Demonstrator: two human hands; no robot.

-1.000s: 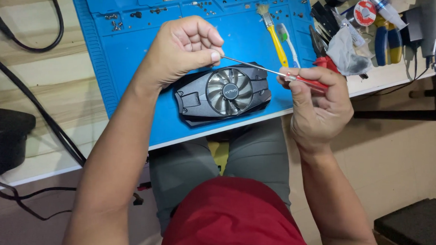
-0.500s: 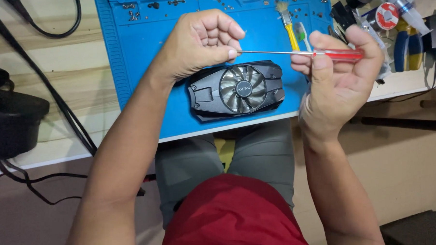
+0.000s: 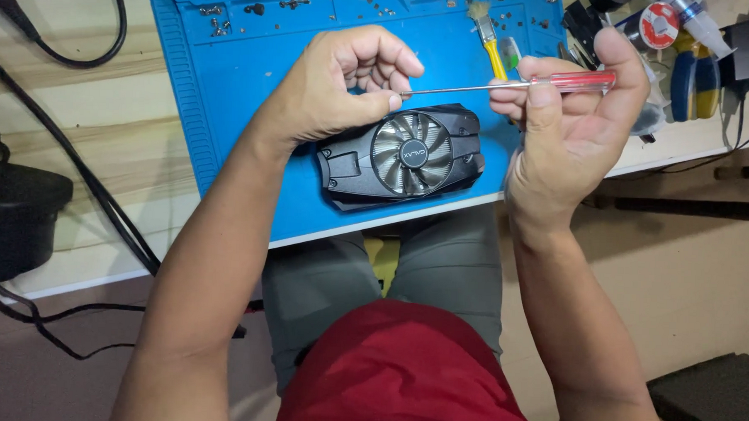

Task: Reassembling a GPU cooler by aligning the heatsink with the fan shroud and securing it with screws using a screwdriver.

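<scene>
Where the screwdriver's (image 3: 512, 86) tip meets the left hand (image 3: 337, 89), curled fingers hide whatever they pinch there. Its red handle sits clenched in the right hand's (image 3: 572, 126) grip, shaft level above the black fan card (image 3: 401, 153). That card lies on the blue mat (image 3: 229, 106), near the table's (image 3: 70, 142) front edge.

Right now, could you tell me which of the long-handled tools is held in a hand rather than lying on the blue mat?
The red-handled screwdriver: the right hand grips it, while the yellow-handled brush lies on the mat.
</scene>
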